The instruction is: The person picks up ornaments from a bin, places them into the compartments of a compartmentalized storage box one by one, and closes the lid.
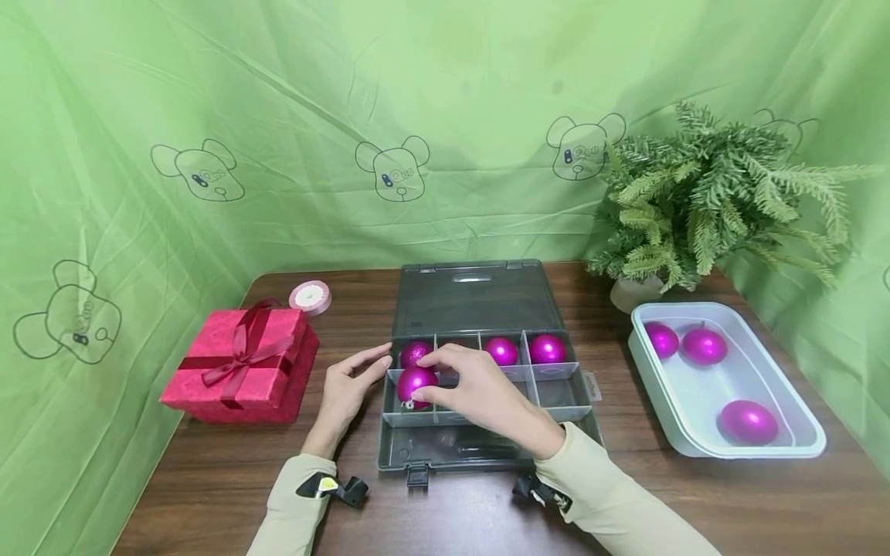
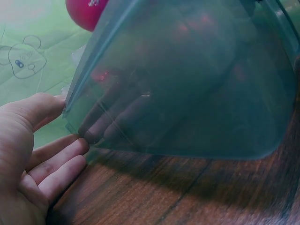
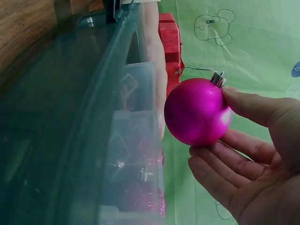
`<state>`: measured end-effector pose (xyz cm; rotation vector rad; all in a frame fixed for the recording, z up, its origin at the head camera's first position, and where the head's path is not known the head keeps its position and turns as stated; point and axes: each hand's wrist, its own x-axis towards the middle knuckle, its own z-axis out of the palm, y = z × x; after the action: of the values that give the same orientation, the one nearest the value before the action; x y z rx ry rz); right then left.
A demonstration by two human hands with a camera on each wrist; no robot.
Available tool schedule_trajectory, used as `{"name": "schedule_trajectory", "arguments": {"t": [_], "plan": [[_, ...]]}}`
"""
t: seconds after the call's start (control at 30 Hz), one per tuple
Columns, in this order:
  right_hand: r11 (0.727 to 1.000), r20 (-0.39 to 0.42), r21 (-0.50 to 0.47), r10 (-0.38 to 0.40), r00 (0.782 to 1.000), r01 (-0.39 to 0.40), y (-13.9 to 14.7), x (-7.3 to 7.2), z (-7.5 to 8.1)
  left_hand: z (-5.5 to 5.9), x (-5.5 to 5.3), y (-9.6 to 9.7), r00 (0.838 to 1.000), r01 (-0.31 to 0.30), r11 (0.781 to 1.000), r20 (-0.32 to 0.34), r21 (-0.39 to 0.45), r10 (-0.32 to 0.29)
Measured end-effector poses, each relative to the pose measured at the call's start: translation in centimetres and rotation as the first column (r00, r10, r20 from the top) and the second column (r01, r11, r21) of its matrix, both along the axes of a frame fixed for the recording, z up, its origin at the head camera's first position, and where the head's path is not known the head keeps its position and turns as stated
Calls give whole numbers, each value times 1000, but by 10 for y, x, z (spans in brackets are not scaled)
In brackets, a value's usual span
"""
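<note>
A shiny magenta Christmas ball point(image 3: 194, 115), with a silver cap and a wire hook, is pinched between the thumb and fingers of my right hand point(image 1: 483, 386). It is held over the left side of a dark clear compartment box point(image 1: 406, 440), whose lid point(image 1: 480, 297) lies open towards the back. In the box's back row sit a glittery magenta ball point(image 1: 415, 354) at the left and two more balls, one smooth ball point(image 1: 501, 351) and another ball point(image 1: 547, 349) farther right. My left hand point(image 1: 345, 394) rests at the box's left wall, fingers fairly straight; part of the back row hides behind my right hand.
To the right, a white tub point(image 1: 688, 417) holds three magenta balls. Behind it stands an artificial fir tree point(image 1: 709, 201). At the left are a red gift box point(image 1: 236, 367) with a bow and a pink ribbon roll point(image 1: 310, 297). A green curtain point(image 1: 473, 77) surrounds the wooden table point(image 1: 445, 517).
</note>
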<state>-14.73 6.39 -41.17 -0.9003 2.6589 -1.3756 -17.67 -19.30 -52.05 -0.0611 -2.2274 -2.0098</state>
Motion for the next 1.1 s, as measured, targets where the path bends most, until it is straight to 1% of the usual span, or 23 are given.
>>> {"name": "schedule_trajectory", "arguments": {"t": [0.27,0.57,0.73,0.97,1.1], "plan": [[998,5,62,-4,1000,3,-8,-1,-5,0,0,0,1000,3,1000,3,5,-3],[996,-43,93,-8,999,12,-13,-4,-8,1,0,1,1000,5,1000,-7,7,-5],[994,-52,110,-5,999,11,-17,-5,-9,1,-1,0,1000,10,1000,-12,11,-10],[984,-83,177,-3,997,17,-23,-4,-13,1,0,0,1000,9,1000,-9,7,-9],[982,-107,189,7,994,14,-24,-3,-14,2,0,0,1000,5,1000,-7,-3,-5]]}}
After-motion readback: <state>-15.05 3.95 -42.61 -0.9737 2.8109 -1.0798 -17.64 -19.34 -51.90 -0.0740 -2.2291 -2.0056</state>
